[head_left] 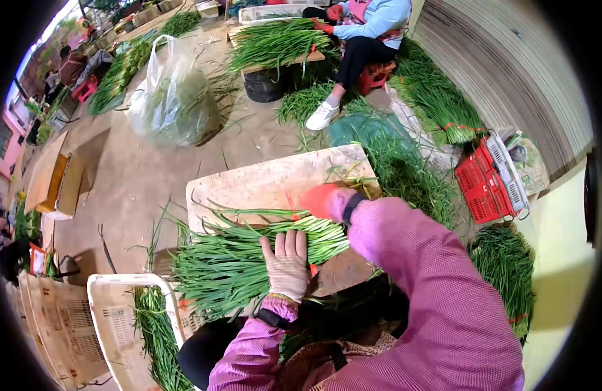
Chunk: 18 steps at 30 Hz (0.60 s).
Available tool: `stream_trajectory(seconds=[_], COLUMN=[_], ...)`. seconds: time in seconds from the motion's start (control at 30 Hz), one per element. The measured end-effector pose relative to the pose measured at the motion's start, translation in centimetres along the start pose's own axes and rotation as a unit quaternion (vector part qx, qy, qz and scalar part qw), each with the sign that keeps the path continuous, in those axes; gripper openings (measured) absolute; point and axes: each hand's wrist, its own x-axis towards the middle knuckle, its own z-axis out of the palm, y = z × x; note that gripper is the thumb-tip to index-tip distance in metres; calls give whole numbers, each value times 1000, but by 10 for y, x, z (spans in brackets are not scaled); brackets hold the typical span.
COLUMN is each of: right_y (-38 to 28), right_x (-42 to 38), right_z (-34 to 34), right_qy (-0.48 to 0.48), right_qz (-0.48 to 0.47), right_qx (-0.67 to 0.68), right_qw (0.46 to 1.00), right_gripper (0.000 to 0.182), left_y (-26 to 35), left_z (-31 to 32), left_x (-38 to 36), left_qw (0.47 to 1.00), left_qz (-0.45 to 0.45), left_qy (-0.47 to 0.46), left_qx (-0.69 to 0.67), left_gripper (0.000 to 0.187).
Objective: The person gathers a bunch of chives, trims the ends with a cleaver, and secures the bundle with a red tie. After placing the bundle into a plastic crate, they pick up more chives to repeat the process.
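Note:
A thick bundle of garlic chives lies across a pale wooden board, its white cut ends toward the right. My left hand, in a whitish glove, rests flat on top of the stalks with its fingers stretched out. Over the far edge of the white ends is my right hand in an orange-red glove, smeared by motion, its fingers not readable. A thin red strip shows just left of it on the board. Another bit of red peeks out at the bundle's near side.
A white crate holding chives stands at lower left. Beyond the board are a stuffed plastic bag and a seated person handling chives on another board. Loose chives, a red basket and tied bundles line the right.

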Motion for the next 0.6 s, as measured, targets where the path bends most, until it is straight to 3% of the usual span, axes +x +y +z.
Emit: stream_trajectory(seconds=[0.03, 0.13, 0.17, 0.23, 0.3, 0.37, 0.4, 0.43, 0.47, 0.5, 0.53, 0.57, 0.6], right_y=[6, 27, 32, 36, 44, 57, 68, 76, 88, 75, 61, 49, 35], right_x=[-1, -30, -27, -20, -2, 39, 60, 78, 94, 104, 112, 108, 101], right_z=[9, -12, -18, -29, -2, 47, 80, 110, 141, 115, 91, 73, 57], right_qy=[-51, -6, -7, 24, 120, 100, 75, 48, 5, -21, -42, -43, -97], right_qz=[40, 186, 187, 225, 111, 44, 41, 43, 30, -101, -208, -209, -156], right_qx=[-47, -237, -236, -181, -42, 199, 424, 621, 721, 330, -136, -136, 18], right_qw=[997, 954, 953, 957, 986, 974, 901, 781, 692, 938, 968, 967, 983], right_gripper=[20, 17, 17, 16, 13, 15, 16, 18, 20, 22, 25, 25, 24], left_y=[-4, -2, -2, -1, 0, -2, -3, -5, -6, -6, -6, -6, -7], left_z=[7, 1, 4, 5, -3, 2, 6, 13, 15, 17, 18, 17, 17], left_x=[1, 0, 1, 0, 3, 1, -1, -2, -3, -3, -4, -3, -3], left_qw=[1000, 1000, 1000, 1000, 1000, 1000, 1000, 999, 999, 999, 1000, 1000, 1000], left_qz=[9, 7, 10, 9, 6, 10, 14, 17, 16, 16, 17, 18, 18], left_qy=[-4, -1, 1, -5, -19, -12, -5, 4, 5, 10, 14, 9, 9], left_qx=[18, 5, 9, 4, -17, 5, 26, 29, 30, 26, 20, 21, 19], left_gripper=[62, 59, 60, 61, 62, 73, 84, 79, 79, 78, 77, 74, 74])
